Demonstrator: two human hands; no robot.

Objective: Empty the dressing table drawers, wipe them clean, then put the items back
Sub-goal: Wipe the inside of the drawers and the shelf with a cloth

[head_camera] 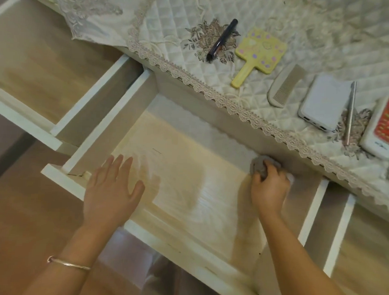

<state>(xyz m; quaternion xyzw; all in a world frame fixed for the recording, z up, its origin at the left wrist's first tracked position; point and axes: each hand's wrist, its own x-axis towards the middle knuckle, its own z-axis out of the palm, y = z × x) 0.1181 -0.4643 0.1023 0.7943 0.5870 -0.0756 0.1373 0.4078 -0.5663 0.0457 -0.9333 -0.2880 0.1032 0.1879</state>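
Observation:
The middle drawer (128,104) of the dressing table is pulled out and its wooden bottom is bare. My right hand (268,186) grips a crumpled grey cloth (260,164) and holds it against the drawer's far right corner. My left hand (112,186) rests flat with straight fingers on the drawer's front left rim. On the quilted tabletop lie a dark tube (221,39), a yellow hand mirror (258,53), a pale comb (283,86), a white power bank (323,101), a thin metal stick (350,111) and a white device with a red panel (385,126).
A second drawer (63,119) stands open to the left and a third (339,234) to the right. A lace-edged quilted cover (235,109) hangs over the table's front edge. The floor below is wood-coloured.

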